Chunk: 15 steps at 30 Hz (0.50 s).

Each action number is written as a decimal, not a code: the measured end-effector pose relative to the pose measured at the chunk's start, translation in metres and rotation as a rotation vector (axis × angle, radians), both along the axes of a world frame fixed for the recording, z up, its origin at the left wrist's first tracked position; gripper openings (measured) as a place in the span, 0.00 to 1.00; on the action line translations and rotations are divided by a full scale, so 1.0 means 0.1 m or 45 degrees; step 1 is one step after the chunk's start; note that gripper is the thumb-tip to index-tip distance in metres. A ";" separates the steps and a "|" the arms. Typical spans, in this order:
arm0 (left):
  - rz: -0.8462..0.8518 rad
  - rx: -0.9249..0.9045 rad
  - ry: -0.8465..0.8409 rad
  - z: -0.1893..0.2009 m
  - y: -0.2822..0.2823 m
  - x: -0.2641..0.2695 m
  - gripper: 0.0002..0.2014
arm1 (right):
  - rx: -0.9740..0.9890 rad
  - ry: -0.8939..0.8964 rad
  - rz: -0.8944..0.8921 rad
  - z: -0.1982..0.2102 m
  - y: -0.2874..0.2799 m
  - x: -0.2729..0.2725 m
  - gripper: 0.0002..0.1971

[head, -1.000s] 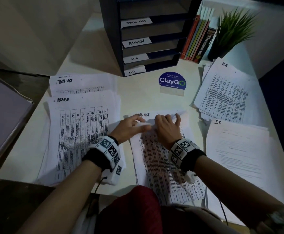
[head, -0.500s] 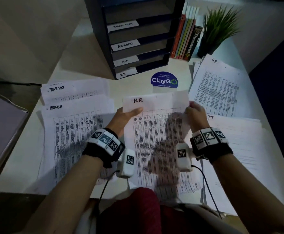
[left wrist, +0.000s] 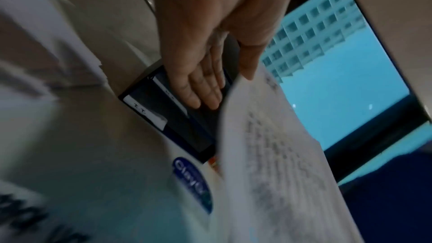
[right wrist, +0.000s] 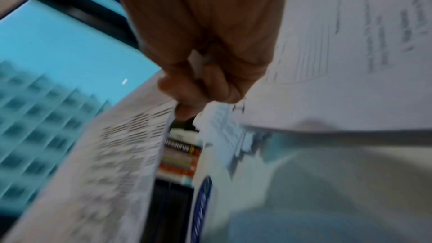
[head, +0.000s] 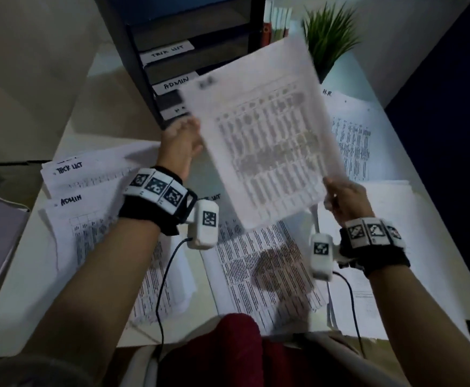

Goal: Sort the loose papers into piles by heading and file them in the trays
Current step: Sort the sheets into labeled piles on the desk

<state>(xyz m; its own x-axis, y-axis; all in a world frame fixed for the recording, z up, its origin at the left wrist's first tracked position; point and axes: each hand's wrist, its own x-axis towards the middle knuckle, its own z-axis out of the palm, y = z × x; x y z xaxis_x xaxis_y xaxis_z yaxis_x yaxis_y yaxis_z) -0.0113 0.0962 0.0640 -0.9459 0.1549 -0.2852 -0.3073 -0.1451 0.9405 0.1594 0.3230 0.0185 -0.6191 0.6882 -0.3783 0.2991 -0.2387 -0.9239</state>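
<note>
Head view shows me lifting a white printed sheet with a table of small text point(head: 267, 141) off the desk, tilted and blurred, above the middle pile of loose white papers point(head: 267, 275). My right hand point(head: 345, 196) pinches its lower right corner, fingers curled over the edge. My left hand point(head: 182, 141) is at the sheet's left edge; in the left wrist view the fingers point(left wrist: 201, 88) lie straight and loose, with only the thumb near the paper's corner, so I judge that hand barely has hold of it, if at all. The heading on the sheet is too smeared to read now.

The risks as I see them: held by one corner, the sheet could bend or slip from my pinch. It hangs in front of the dark tiered tray rack with white handwritten labels point(head: 172, 65), so a careless swing could clip the rack or brush the green potted plant point(head: 328, 37). With the heading blurred, dropping it on the wrong heap is possible; the white paper pile marked H.R. point(head: 351, 135) lies at my right, the pile marked ADMIN point(head: 88, 227) at my left.

Half a second ago the sheet was lower and square to me, heading H.R. readable, one hand at each top corner. Now it has risen and swung rightwards, and my right grip has moved to its lower corner.
</note>
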 end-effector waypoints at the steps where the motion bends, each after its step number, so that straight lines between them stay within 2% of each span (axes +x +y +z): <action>1: -0.081 -0.111 0.015 -0.06 0.03 0.05 0.05 | -0.062 -0.011 -0.120 0.02 0.09 -0.01 0.12; 5: -0.383 -0.774 0.071 -0.50 0.00 0.24 0.16 | -0.271 0.002 -0.383 -0.01 0.53 -0.04 0.14; 6: -0.472 -0.934 0.083 -0.62 -0.03 0.29 0.20 | -0.239 -0.037 -0.399 0.00 0.60 -0.05 0.16; 9: -0.792 -1.515 0.163 -0.81 -0.12 0.46 0.36 | 0.078 -0.267 -0.337 -0.01 0.80 -0.09 0.19; 10: -0.883 -1.660 0.207 -0.84 -0.15 0.50 0.40 | 0.100 -0.289 -0.329 0.00 0.84 -0.11 0.19; 11: -0.942 -1.752 0.248 -0.85 -0.17 0.52 0.43 | 0.011 -0.272 -0.346 -0.01 0.86 -0.12 0.17; 13: -0.970 -1.833 0.303 -0.89 -0.19 0.55 0.45 | -0.055 -0.445 -0.387 0.01 0.95 -0.15 0.08; 14: -0.956 -1.841 0.331 -0.90 -0.19 0.56 0.45 | 0.127 -0.645 -0.284 0.00 0.96 -0.15 0.10; 15: -0.940 -1.836 0.362 -0.90 -0.19 0.57 0.44 | 0.268 -0.723 -0.295 0.01 0.93 -0.14 0.14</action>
<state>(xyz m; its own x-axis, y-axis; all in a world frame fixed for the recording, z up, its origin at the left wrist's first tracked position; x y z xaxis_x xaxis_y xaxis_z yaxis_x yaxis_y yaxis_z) 0.0459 0.0776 -0.0264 -0.8363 0.3454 -0.4258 0.2875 0.9375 0.1959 0.1455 0.4160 0.0193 -0.1886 0.8751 -0.4457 0.7174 -0.1871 -0.6710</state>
